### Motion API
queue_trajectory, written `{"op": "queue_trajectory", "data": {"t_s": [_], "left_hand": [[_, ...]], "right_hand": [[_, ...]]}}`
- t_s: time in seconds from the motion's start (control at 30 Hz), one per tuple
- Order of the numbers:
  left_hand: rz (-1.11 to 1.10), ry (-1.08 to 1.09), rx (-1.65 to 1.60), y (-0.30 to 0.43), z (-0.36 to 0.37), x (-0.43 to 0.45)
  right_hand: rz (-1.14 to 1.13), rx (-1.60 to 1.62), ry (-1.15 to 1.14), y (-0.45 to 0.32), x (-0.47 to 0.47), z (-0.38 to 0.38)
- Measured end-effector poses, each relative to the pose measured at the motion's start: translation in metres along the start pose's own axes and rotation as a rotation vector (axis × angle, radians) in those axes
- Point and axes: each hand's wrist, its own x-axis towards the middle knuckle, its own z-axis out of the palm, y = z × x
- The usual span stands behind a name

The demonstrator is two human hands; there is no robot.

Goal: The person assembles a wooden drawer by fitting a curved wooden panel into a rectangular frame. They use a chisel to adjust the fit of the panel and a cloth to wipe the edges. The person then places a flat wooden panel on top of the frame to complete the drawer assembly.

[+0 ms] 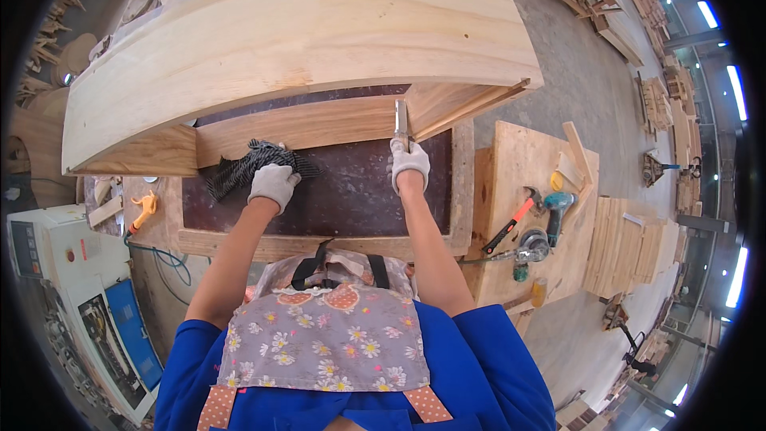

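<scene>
A pale wooden furniture frame with a gently curved front board rests across a dark-topped workbench. My left hand, in a light work glove, grips a dark striped cloth bunched on the bench top. The cloth lies against the frame's inner rail. In my gloved right hand is a flat metal-bladed tool, perhaps a chisel or scraper. Its blade points away from me, by the corner where the rail meets the right end panel. My fist hides most of its handle.
Right of the bench, a wooden worktop holds a claw hammer, a teal cordless drill and a power sander. An orange air blow gun with a hose lies at left, near a white machine cabinet. Stacked boards stand farther right.
</scene>
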Motion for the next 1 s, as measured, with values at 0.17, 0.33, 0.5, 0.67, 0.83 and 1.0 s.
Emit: {"op": "queue_trajectory", "data": {"t_s": [0.17, 0.33, 0.5, 0.67, 0.83, 1.0], "left_hand": [[-0.014, -0.017, 0.036, -0.005, -0.003, -0.002], [0.002, -0.037, 0.066, -0.004, -0.007, -0.003], [0.033, -0.082, -0.006, -0.004, -0.019, 0.0], [0.198, 0.214, -0.143, 0.019, -0.06, -0.011], [0.403, 0.294, -0.064, 0.062, -0.084, -0.017], [0.451, 0.25, -0.117, 0.057, -0.072, -0.008]], "right_hand": [[0.049, -0.011, -0.011, 0.007, -0.007, 0.006], [-0.004, 0.007, -0.012, 0.002, -0.007, 0.006], [0.005, 0.252, -0.103, -0.003, 0.009, 0.014], [-0.092, -0.2, -0.268, -0.002, -0.045, -0.003], [-0.351, -0.441, -0.54, -0.018, -0.115, -0.032], [-0.416, -0.47, -0.502, -0.014, -0.134, -0.036]]}}
